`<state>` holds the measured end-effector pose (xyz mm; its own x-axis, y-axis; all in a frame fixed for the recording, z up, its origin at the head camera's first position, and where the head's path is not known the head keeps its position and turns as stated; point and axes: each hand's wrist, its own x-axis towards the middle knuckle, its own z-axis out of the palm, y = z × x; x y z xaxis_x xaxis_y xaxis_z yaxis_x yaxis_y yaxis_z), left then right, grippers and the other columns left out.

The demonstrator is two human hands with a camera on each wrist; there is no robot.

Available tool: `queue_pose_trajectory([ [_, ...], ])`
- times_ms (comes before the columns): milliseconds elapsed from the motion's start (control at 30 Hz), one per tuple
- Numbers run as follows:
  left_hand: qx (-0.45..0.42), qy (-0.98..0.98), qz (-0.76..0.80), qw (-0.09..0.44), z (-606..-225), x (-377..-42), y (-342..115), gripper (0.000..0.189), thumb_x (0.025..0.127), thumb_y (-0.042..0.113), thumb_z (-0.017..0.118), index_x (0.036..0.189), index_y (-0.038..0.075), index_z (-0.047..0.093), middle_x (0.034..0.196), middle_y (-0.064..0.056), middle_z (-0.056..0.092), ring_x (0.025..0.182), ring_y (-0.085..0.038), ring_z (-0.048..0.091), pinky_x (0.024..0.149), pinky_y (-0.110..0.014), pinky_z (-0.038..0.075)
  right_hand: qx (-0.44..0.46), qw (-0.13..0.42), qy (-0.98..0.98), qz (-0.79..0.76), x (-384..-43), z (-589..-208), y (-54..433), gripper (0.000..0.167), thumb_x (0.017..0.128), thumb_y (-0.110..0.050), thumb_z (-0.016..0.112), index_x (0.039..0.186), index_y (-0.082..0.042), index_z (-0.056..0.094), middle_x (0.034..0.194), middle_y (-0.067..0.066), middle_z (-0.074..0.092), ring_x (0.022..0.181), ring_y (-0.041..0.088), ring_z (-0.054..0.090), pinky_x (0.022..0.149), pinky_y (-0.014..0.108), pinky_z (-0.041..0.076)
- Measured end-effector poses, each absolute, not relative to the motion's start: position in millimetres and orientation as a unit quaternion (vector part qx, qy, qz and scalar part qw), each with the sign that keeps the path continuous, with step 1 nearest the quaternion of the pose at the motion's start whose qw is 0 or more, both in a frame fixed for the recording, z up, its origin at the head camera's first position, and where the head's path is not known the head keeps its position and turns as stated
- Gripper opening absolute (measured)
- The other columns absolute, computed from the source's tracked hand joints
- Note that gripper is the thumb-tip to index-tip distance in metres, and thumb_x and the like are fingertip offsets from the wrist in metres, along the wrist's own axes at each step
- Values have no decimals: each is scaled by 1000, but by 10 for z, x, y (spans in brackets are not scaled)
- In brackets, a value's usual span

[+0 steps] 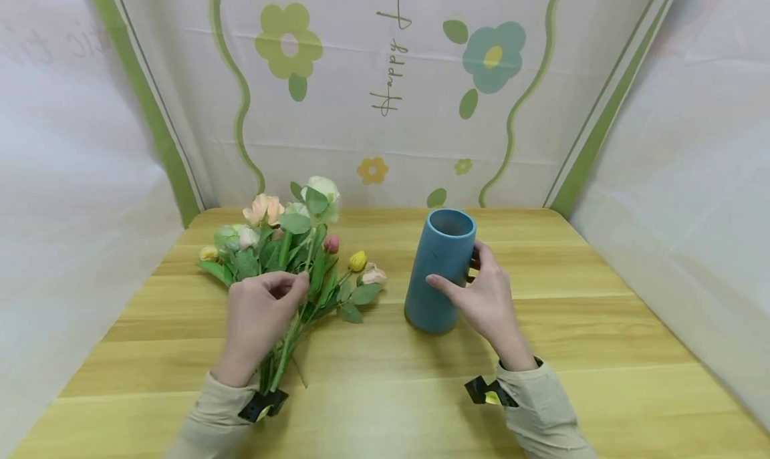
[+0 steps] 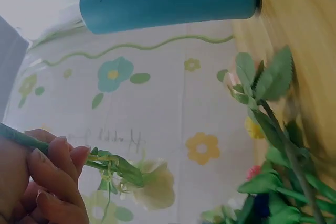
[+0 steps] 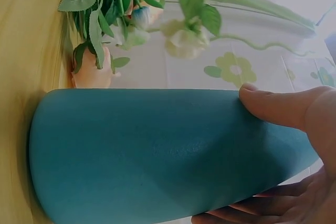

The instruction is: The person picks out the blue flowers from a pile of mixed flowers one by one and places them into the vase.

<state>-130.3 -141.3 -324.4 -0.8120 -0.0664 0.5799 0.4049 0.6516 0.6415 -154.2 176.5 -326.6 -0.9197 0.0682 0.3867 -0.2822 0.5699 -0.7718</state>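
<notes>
Looks like some curtained-off indoor spot tbh, can't tell home or studio. Got flower-print fabric (image 1: 343,105) hung beyond the right hand (image 1: 490,305), pale sheets (image 1: 668,198) either side of its grip, wood-grain table (image 1: 373,385) below.

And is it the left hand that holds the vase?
No, the right hand grips the vase, while the left hand pinches a flower stem.

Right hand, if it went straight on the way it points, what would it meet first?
The vase, which the right hand holds. Past that, probably the backdrop, though depth is unclear.
</notes>
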Motion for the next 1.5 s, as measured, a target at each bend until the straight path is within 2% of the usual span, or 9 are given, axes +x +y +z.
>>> queue_pose_trajectory([
  [133, -146, -855, -367, 337, -3213, -1283, -1178, 12, 86, 7, 73, 74, 7, 77, 61, 5, 65, 51, -4, 54, 49, -23, 46, 53, 188, -865, 462, -1518, -3259, 1793, 91, 76, -37, 86, 143, 2, 38, 132, 20, 53, 118, 35, 53, 89, 54, 49],
  [267, -175, -856, -324, 364, -3250, -1285, -937, 14, 83, 5, 72, 70, 7, 74, 57, 4, 61, 46, -2, 47, 45, -24, 41, 47, 192, -864, 462, -1499, -3242, 1828, 90, 77, -36, 86, 143, 2, 38, 132, 21, 52, 118, 36, 53, 89, 53, 49],
  [467, -177, -869, -289, 360, -3381, -1302, -591, 24, 82, 7, 71, 60, 13, 66, 53, 8, 53, 43, -4, 38, 39, -22, 33, 42, 190, -866, 460, -1487, -3247, 1865, 91, 77, -37, 85, 143, 3, 37, 133, 22, 52, 119, 37, 52, 90, 54, 48],
  [767, -140, -920, -223, 291, -3576, -1340, -158, 43, 83, 16, 68, 49, 22, 42, 48, 7, 37, 41, -10, 33, 35, -27, 29, 35, 184, -865, 465, -1478, -3258, 1869, 93, 77, -39, 85, 144, 3, 36, 134, 23, 50, 121, 38, 52, 92, 54, 47],
  [967, -137, -937, -196, 254, -3626, -1327, 23, 48, 81, 12, 63, 49, 24, 30, 50, 8, 21, 44, -9, 23, 34, -26, 22, 33, 184, -867, 462, -1477, -3261, 1872, 94, 77, -39, 85, 145, 2, 35, 135, 23, 50, 121, 39, 51, 91, 53, 48],
  [1067, -129, -940, -197, 245, -3634, -1329, 78, 47, 80, 11, 63, 48, 23, 30, 49, 9, 22, 43, -8, 24, 33, -25, 23, 32, 185, -867, 462, -1482, -3257, 1870, 94, 77, -39, 85, 145, 2, 35, 135, 23, 50, 121, 39, 51, 91, 53, 48],
  [1167, -123, -946, -199, 226, -3648, -1338, 122, 47, 82, 11, 64, 48, 22, 34, 48, 7, 29, 41, -8, 29, 32, -27, 26, 33, 186, -866, 463, -1485, -3253, 1871, 93, 77, -39, 85, 145, 1, 35, 135, 23, 50, 121, 38, 51, 91, 53, 48],
  [1333, -116, -960, -207, 149, -3672, -1345, 176, 46, 88, 22, 70, 50, 19, 46, 52, 2, 45, 42, -13, 44, 36, -31, 35, 37, 188, -865, 464, -1478, -3247, 1877, 93, 77, -40, 85, 144, 1, 37, 135, 22, 51, 121, 38, 52, 91, 53, 48],
  [1500, -130, -958, -242, 77, -3685, -1320, 179, 46, 88, 29, 73, 53, 16, 48, 52, 3, 44, 44, -11, 44, 39, -29, 36, 38, 187, -863, 467, -1466, -3257, 1887, 92, 76, -41, 85, 144, -1, 38, 134, 21, 51, 120, 37, 52, 89, 54, 48],
])
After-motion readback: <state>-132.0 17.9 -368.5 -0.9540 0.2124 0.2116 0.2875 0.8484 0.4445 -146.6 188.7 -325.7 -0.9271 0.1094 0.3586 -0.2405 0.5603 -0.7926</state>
